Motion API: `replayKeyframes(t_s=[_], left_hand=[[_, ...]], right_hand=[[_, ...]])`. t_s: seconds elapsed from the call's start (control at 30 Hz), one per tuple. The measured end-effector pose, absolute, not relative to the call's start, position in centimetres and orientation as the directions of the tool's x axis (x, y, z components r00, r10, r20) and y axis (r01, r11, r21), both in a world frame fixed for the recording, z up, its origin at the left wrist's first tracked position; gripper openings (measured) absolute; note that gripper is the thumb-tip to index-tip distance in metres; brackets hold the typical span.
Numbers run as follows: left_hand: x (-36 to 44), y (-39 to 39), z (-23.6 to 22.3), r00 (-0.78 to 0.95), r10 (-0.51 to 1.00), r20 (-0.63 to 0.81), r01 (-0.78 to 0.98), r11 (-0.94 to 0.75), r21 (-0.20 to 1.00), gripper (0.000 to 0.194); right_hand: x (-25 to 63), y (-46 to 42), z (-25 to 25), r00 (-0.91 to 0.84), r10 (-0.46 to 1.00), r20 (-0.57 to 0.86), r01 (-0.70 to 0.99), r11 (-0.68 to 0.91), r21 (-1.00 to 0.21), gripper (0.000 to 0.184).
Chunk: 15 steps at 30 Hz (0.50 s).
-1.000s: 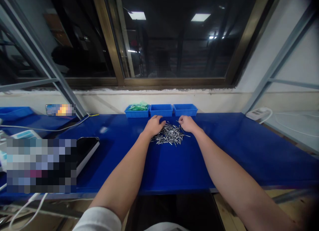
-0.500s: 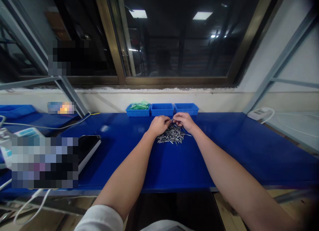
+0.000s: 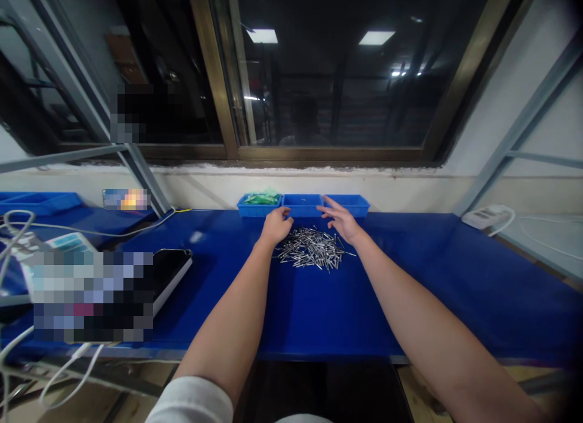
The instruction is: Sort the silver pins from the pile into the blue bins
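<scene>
A heap of thin silvery nail-like metal pins (image 3: 312,248) lies on the blue tabletop. My left hand (image 3: 276,226) is at the heap's upper left edge. Its fingers are loosely curled with a gap by the thumb, and nothing shows between them. Over the heap's upper right side, my right hand (image 3: 341,220) has its fingers spread and holds nothing. Its fingertips point toward the middle blue bin (image 3: 291,210), in which a tiny light speck shows; I cannot make out what it is.
Left of the middle bin stands a blue bin (image 3: 246,210) with green plastic in it; another blue bin (image 3: 359,208) is on the right. A black-topped device (image 3: 172,271) and white cables lie left. A white power strip (image 3: 485,216) sits far right, beside a metal frame.
My hands were together over the heap, with a thin metal pin between their fingers. They have moved apart, and my right hand has opened and let go. The view has shifted slightly.
</scene>
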<state>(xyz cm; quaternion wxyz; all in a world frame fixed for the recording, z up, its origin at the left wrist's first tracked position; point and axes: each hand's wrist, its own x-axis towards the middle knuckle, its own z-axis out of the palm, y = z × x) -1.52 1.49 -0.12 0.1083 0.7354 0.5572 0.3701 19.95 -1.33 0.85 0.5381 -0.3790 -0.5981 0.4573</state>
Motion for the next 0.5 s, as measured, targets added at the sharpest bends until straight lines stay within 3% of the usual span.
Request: replayKeyframes(t_s=[0.13,0.23,0.37,0.43,0.5], left_hand=[[-1.6,1.6,-0.2,0.106,0.912,0.396,0.767,-0.328,0.551,0.039],[-1.7,1.5,-0.3,0.143,0.937,0.319,0.805,-0.298,0.513,0.044],[-1.9,0.9,-0.1,0.233,0.961,0.148,0.844,-0.276,0.46,0.068],[-1.9,0.5,0.1,0.287,0.957,0.036,0.857,-0.273,0.436,0.084],[-1.9,0.0,0.4,0.344,0.936,-0.074,0.873,-0.29,0.393,0.097]], right_hand=[[20.8,-1.1,0.1,-0.059,0.964,0.258,0.077,0.262,-0.962,0.053],[21.4,-1.3,0.0,0.046,0.965,0.257,0.342,0.226,-0.912,0.047],[22.0,-1.9,1.1,0.102,0.988,0.112,0.812,-0.018,-0.583,0.037],[22.1,-2.4,1.8,0.135,0.991,-0.024,0.9,-0.132,-0.416,0.043],[21.9,-2.9,2.4,0.161,0.981,-0.111,0.922,-0.189,-0.337,0.062]])
